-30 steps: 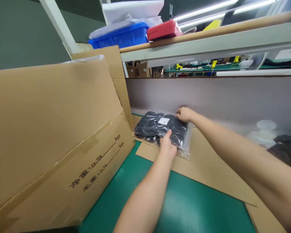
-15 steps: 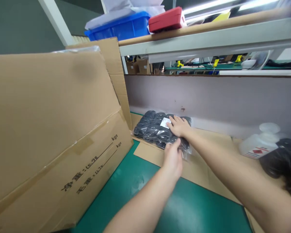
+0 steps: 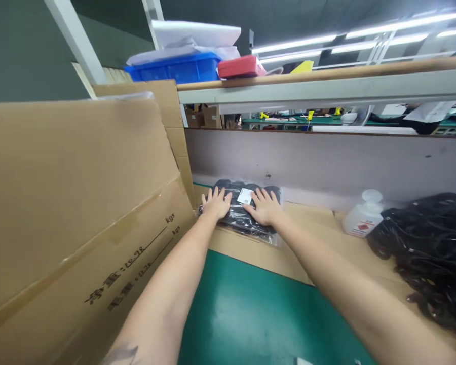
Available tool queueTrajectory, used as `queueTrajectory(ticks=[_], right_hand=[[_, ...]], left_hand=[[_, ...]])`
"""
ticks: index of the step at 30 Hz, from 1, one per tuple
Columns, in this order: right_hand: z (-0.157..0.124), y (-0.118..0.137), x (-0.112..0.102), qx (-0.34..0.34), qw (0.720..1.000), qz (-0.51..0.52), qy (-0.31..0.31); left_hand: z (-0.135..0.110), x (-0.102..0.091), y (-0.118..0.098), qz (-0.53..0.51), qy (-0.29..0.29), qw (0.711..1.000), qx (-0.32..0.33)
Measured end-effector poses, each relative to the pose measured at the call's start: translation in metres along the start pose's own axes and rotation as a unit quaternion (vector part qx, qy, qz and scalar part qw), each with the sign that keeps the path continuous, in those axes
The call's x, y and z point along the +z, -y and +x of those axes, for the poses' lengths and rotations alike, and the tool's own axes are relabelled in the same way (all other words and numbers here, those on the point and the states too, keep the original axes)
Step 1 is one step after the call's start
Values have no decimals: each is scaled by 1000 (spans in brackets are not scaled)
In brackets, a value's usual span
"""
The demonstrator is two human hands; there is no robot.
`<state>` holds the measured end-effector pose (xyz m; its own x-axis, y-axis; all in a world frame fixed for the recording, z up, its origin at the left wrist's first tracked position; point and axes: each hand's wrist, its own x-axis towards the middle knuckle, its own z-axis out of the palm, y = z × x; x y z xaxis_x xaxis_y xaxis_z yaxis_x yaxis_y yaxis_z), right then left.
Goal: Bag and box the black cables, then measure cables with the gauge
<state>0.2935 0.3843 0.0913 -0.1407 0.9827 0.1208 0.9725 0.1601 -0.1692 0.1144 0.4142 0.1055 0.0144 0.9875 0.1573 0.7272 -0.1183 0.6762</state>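
Observation:
A clear plastic bag of coiled black cables (image 3: 237, 215) lies on flat cardboard (image 3: 296, 253) against the back panel. A white label (image 3: 245, 196) is on its top. My left hand (image 3: 216, 204) rests with fingers spread on the left part of the bag. On the right part lies my right hand (image 3: 265, 208), also with its fingers apart, just beside the label. Both palms face down on the bag, and neither hand grips it.
A large cardboard box (image 3: 83, 203) stands at the left. To the right are a white bottle (image 3: 363, 218) and a heap of black cables (image 3: 429, 248). Above runs a shelf (image 3: 327, 83) with a blue bin (image 3: 175, 68) and a red box (image 3: 240, 67). The tabletop (image 3: 251, 309) is green.
My left hand has moved from the bag's front edge to its left top, fingers now spread. My right hand stays on the bag's right part. The camera view has shifted, showing more of the cable heap.

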Motion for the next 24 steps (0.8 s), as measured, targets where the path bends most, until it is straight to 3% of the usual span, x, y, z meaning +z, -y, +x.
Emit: queueTrajectory(ticks=[5, 8, 11, 14, 19, 24], right_hand=[[0, -7, 18, 12, 1000, -3, 8], [2, -5, 16, 11, 1000, 0, 14], [2, -5, 14, 5, 1000, 6, 14], [2, -9, 15, 2, 1000, 17, 12], [4, -13, 16, 4, 999, 52, 12], [-7, -14, 11, 24, 996, 91, -4]], left_hand=[[25, 5, 21, 127, 51, 990, 19], [46, -8, 5, 174, 45, 984, 19], [72, -18, -23, 212, -4, 977, 34], [85, -2, -37, 240, -33, 968, 57], [75, 45, -9, 279, 11, 960, 26], [75, 51, 5, 296, 33, 954, 29]])
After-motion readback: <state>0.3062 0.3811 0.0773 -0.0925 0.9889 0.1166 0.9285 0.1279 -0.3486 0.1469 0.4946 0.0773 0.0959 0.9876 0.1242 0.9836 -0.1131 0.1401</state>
